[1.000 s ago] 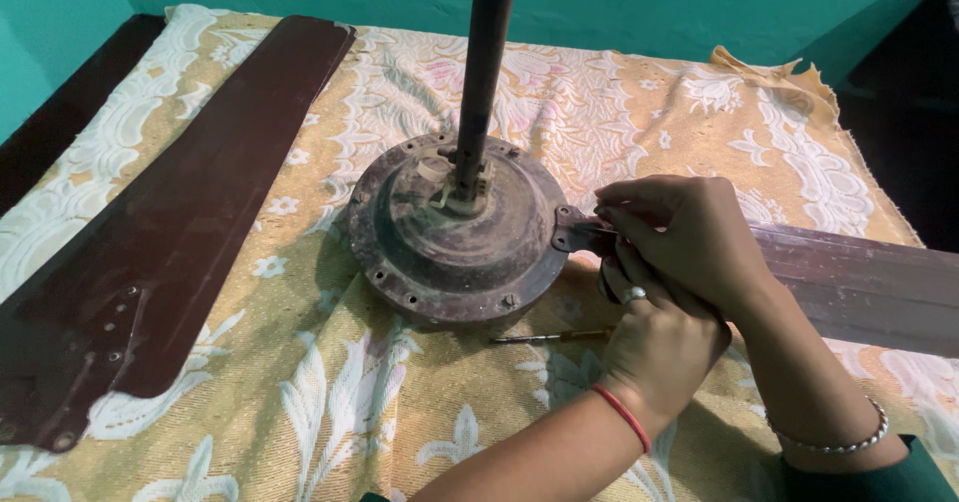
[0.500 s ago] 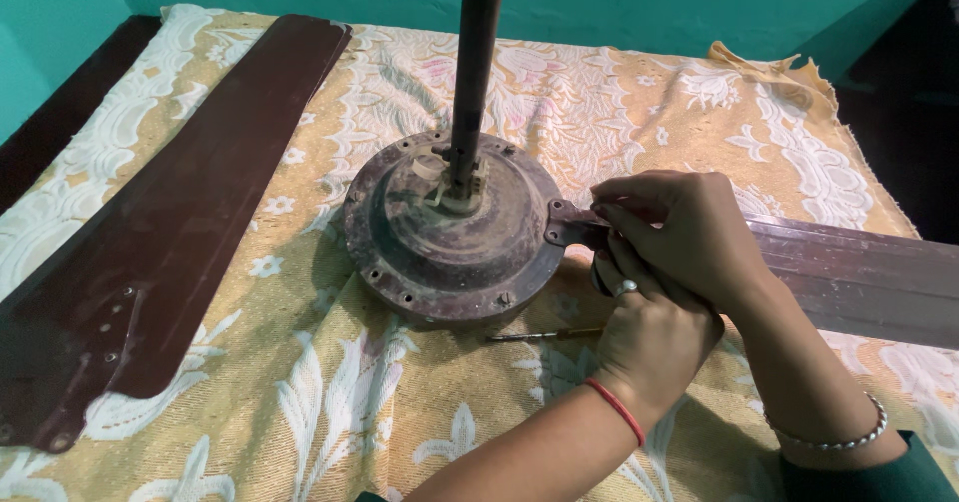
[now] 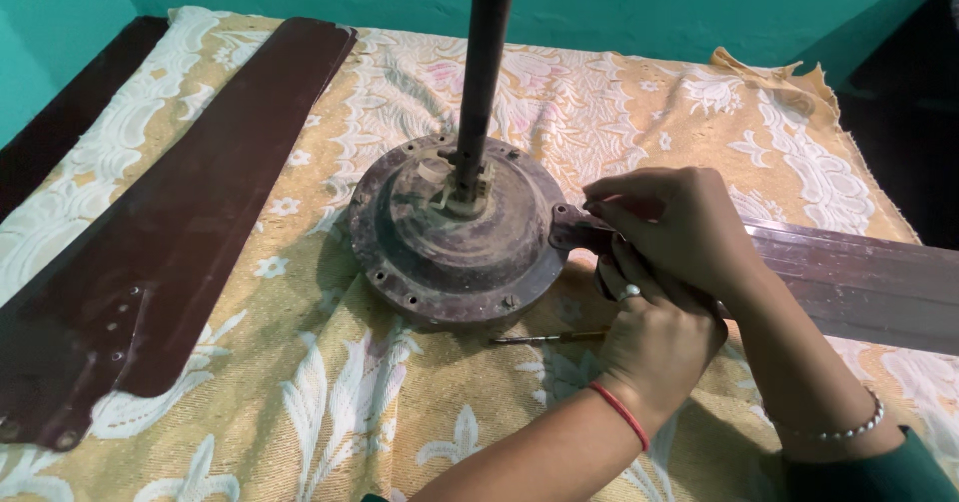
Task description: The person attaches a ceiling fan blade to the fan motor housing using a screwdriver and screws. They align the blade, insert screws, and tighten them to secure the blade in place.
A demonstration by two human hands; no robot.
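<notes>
A worn, rusty ceiling fan motor (image 3: 455, 252) lies on a yellow floral cloth (image 3: 330, 402), with its dark rod (image 3: 486, 52) standing up out of the top of the view. A grey-brown fan blade (image 3: 859, 282) reaches in from the right, and its metal bracket (image 3: 569, 230) meets the motor's rim. My right hand (image 3: 684, 227) rests on top of the blade's end, fingertips pinched at the bracket. My left hand (image 3: 659, 337), wearing a ring, curls up under the same end from below. What the fingertips pinch is hidden.
A thin screwdriver (image 3: 549, 338) lies on the cloth just in front of the motor, beside my left hand. Two loose dark brown fan blades (image 3: 190, 232) lie side by side on the left. A teal wall runs along the back; the cloth's edge drops off at right.
Both hands stay at the bracket with only small finger shifts. The view has drifted a little, nothing else has moved.
</notes>
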